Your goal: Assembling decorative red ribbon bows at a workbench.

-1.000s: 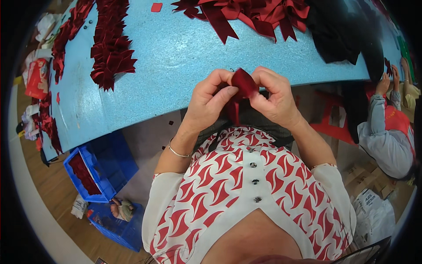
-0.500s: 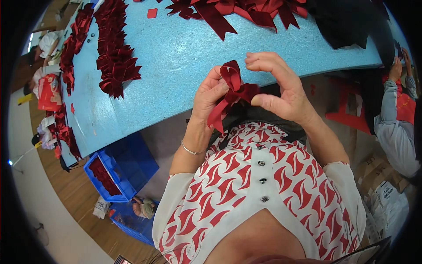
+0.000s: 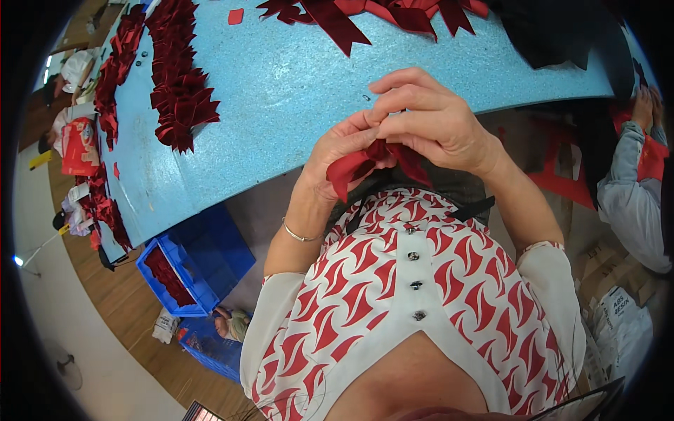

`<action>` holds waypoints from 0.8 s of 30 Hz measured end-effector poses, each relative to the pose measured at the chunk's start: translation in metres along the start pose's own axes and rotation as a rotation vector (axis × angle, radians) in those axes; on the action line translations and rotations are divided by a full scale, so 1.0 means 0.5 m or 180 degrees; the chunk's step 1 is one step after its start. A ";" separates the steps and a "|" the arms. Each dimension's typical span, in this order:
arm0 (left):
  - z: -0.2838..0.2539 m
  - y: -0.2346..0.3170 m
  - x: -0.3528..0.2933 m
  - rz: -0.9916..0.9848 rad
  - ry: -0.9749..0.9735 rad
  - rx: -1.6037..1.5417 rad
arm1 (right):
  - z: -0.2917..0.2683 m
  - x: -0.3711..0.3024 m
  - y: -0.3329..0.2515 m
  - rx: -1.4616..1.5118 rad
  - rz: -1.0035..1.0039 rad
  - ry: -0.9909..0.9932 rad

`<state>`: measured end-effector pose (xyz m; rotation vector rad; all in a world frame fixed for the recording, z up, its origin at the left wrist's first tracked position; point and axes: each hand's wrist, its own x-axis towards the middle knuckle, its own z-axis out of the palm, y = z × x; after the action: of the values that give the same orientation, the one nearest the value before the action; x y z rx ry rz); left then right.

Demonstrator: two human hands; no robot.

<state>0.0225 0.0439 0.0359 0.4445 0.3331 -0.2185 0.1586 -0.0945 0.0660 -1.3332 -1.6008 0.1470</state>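
Both my hands meet around a dark red velvet ribbon bow (image 3: 352, 168), just off the near edge of the light blue table (image 3: 274, 91). My left hand (image 3: 337, 151) is closed on the bow's left side, and a ribbon tail hangs below its fingers. From above, my right hand (image 3: 428, 126) pinches the bow's upper part, its thumb and fingertips close to the left thumb. The fingers cover the bow's middle, so the knot is hidden.
Rows of finished-looking red bows (image 3: 179, 91) lie along the table's left. Loose ribbon pieces (image 3: 393, 17) and black cloth (image 3: 544, 35) lie at the far side. A blue crate (image 3: 200, 281) holding red ribbon stands below the table. Another person's hands (image 3: 646, 109) are at the right.
My right hand, spread with thumb and fingers apart before, has moved left and closed onto the bow. The bow has turned, and its upright loop is now covered by my fingers.
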 end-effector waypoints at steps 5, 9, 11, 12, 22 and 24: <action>0.034 0.029 -0.014 0.0003 0.0548 0.1045 | 0.012 -0.026 0.006 0.0182 0.0552 -0.0169; 0.041 0.027 -0.024 -0.0197 0.0450 0.2261 | 0.013 -0.025 -0.004 0.0084 0.0807 -0.0432; 0.045 0.022 -0.029 -0.0184 0.0499 0.2243 | 0.008 -0.029 -0.009 0.1066 0.1408 -0.0299; 0.047 0.019 -0.030 -0.0160 0.0536 0.2239 | 0.004 -0.031 -0.009 0.1553 0.1702 -0.0229; 0.035 -0.002 -0.032 0.0141 0.0465 0.2356 | -0.007 -0.040 -0.012 0.1272 0.1291 -0.0423; 0.025 -0.003 -0.032 0.0220 0.0309 0.2201 | -0.006 -0.039 -0.018 0.1085 0.1195 -0.0474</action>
<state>0.0109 0.0387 0.0517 1.1503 0.3316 -0.2427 0.1528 -0.1149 0.0614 -1.3592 -1.3534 0.7300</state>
